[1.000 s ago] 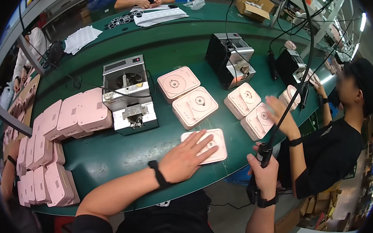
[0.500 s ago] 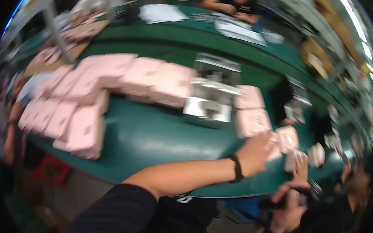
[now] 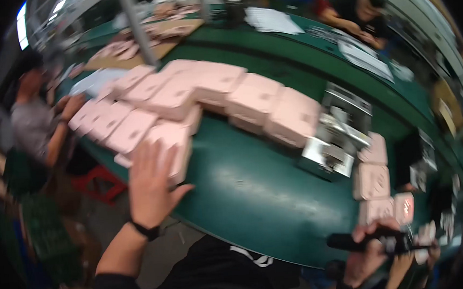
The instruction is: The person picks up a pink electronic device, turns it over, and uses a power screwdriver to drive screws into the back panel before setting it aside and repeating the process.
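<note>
My left hand (image 3: 151, 185) has its fingers spread over the nearest stack of pale pink box-shaped cases (image 3: 178, 172) on the left; whether it touches them I cannot tell. At the lower right my right hand (image 3: 369, 250) is closed around a black handheld tool (image 3: 345, 242), with a barrel-like end pointing left. Just beyond that hand, a pink case (image 3: 375, 209) lies in a short row with others. The tool's exact kind is blurred.
A metal fixture (image 3: 335, 137) stands on the green table (image 3: 245, 181). Pink cases (image 3: 252, 97) curve along its far side. One person (image 3: 39, 115) sits at the left, another (image 3: 360, 23) across. A red stool (image 3: 100, 183) stands below the left edge.
My left hand has swung from the pink cases on the right to the stack on the left. The whole view has turned left. My right hand stays low at the right.
</note>
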`<state>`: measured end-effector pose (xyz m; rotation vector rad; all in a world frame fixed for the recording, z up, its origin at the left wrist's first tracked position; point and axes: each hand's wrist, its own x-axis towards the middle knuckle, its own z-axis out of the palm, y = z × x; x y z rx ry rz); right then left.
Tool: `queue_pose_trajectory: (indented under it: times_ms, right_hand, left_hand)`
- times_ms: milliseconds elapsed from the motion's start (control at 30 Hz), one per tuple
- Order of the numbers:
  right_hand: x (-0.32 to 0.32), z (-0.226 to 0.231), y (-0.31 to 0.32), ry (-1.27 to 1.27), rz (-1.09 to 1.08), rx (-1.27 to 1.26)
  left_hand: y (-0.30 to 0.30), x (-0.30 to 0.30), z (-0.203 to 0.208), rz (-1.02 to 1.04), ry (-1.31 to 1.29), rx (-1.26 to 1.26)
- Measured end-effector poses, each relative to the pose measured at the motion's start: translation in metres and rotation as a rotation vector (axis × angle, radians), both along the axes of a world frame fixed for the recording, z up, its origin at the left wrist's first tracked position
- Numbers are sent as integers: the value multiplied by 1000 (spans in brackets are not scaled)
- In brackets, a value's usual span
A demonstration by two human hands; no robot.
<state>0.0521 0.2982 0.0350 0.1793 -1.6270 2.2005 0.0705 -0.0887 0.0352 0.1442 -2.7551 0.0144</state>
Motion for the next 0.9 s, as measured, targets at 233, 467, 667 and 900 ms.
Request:
queue_pose_trajectory:
  times_ms: [233,467,667,900]
  right_hand:
    - [-16,-11,1,-98,77,-51]
    - [-11,-19,9,-80,156,-65]
    - [-14,-19,7,-60,69,-42]
    - [-49,23,-3,122,-12,69]
  left_hand:
    - [-23,28,-8,-279,20,62]
    - [62,-39,-29,-1170,-213,2]
    - [117,-81,-24,-1194,-293,162]
    - [111,-96,-63,-915,-407,720]
